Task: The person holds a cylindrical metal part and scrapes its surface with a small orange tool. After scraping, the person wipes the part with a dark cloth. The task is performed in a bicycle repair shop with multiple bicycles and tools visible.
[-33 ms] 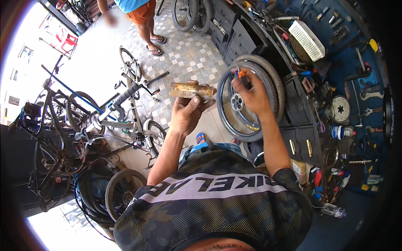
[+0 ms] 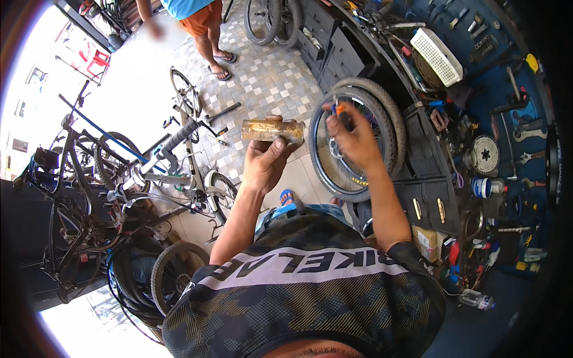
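My left hand [image 2: 264, 164] is closed around a short clear cylinder [image 2: 272, 130] with brownish-yellow stains or contents. The cylinder lies sideways across my fingers, my thumb on its near side. Off to its right, my right hand [image 2: 358, 138] is raised, slightly blurred, its fingers wrapped round a small orange-and-dark tool [image 2: 340, 110]. A bit of blue shows near the tool's upper end, but its exact kind is unclear. The hands are apart, and the tool does not touch the cylinder.
Bicycle wheels [image 2: 322, 164] lean on dark drawers beyond my right hand. A bicycle [image 2: 192, 161] and a bare frame [image 2: 59, 197] stand left. Tools hang on the blue board [image 2: 531, 95] at right, near a white basket [image 2: 437, 56]. Another person's legs [image 2: 206, 45] show at the far side.
My right hand has shifted slightly left with the orange-and-dark tool. My left hand and the cylinder have hardly moved.
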`<state>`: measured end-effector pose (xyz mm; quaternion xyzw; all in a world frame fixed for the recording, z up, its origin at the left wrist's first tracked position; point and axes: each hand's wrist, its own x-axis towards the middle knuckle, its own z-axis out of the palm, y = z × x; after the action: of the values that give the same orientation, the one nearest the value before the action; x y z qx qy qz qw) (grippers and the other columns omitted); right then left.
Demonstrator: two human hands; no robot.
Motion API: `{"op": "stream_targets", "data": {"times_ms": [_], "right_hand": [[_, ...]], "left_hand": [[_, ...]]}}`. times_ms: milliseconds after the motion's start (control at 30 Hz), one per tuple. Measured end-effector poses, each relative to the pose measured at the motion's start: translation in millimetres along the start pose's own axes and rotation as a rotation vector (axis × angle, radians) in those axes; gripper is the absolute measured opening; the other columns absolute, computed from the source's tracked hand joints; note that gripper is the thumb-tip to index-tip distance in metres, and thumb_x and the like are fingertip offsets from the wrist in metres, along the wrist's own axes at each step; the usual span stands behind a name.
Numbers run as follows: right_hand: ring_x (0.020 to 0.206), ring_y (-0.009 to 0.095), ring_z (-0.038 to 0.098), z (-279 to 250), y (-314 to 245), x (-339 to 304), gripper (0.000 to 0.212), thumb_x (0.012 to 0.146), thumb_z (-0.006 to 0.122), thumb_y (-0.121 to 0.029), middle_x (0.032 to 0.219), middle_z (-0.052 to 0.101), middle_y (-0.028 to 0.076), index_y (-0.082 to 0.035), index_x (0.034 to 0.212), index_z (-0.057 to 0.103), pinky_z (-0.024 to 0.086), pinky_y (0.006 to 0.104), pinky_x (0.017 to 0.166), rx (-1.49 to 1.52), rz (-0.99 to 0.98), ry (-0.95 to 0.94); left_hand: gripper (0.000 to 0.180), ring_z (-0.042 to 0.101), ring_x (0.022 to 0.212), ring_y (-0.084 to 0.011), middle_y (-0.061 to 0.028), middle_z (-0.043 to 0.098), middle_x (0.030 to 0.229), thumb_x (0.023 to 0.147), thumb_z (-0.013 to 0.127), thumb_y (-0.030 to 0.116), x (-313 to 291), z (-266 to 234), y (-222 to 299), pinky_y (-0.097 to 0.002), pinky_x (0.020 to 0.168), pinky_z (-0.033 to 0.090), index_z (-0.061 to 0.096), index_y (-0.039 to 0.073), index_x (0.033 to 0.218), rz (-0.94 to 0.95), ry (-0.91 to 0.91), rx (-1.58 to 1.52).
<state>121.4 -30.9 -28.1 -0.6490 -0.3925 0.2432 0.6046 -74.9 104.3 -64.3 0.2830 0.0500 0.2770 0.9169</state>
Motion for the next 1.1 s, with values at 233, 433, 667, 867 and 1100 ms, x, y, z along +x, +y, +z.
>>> {"op": "stream_targets", "data": {"times_ms": [233,433,667,867,1100], "right_hand": [[0.049,0.003,0.044,28,-17,-14,0.042,0.105,0.077,-0.026,0.069,0.056,-0.006,-0.008,0.142,0.066,0.035,0.0227,0.046,0.571,0.289,-0.177],[0.098,0.006,0.063,-21,-34,7,0.048,0.101,0.079,-0.012,0.109,0.073,0.0,-0.006,0.147,0.066,0.052,0.0273,0.088,0.284,0.147,-0.382],[0.096,0.024,0.075,-15,-29,26,0.051,0.106,0.074,-0.034,0.108,0.076,0.015,-0.005,0.145,0.059,0.058,0.0379,0.088,-0.346,-0.092,-0.222],[0.098,0.037,0.076,-4,-11,-1,0.051,0.109,0.068,-0.037,0.109,0.073,0.018,-0.006,0.144,0.048,0.059,0.0442,0.086,-0.543,-0.032,-0.214],[0.093,0.04,0.077,6,-14,-13,0.032,0.105,0.072,-0.032,0.112,0.077,0.012,-0.017,0.133,0.064,0.063,0.0479,0.075,-0.707,-0.231,-0.282]], "left_hand": [[0.067,0.058,0.141,-0.0238,-0.0094,0.065,0.149,0.091,0.087,0.001,13,-1,-14,-0.0409,0.119,0.048,0.058,0.004,0.152,0.214,0.014,0.632],[0.063,0.077,0.101,-0.0301,-0.0216,0.073,0.125,0.115,0.052,0.045,18,-10,18,-0.0384,0.078,0.063,0.051,-0.002,0.156,-0.348,-0.034,0.242],[0.07,0.047,0.055,-0.014,-0.0043,0.057,0.077,0.116,0.033,0.063,26,12,18,-0.0285,0.05,0.038,0.061,0.004,0.143,-0.559,0.051,0.428],[0.055,0.042,0.06,-0.0136,-0.0043,0.055,0.079,0.118,0.035,0.056,28,-5,6,-0.0288,0.053,0.035,0.062,0.01,0.127,-0.512,0.245,0.136],[0.046,0.044,0.06,-0.0152,-0.0066,0.056,0.077,0.118,0.037,0.054,26,-13,0,-0.0306,0.053,0.036,0.057,0.013,0.119,-0.487,0.276,0.149]]}}
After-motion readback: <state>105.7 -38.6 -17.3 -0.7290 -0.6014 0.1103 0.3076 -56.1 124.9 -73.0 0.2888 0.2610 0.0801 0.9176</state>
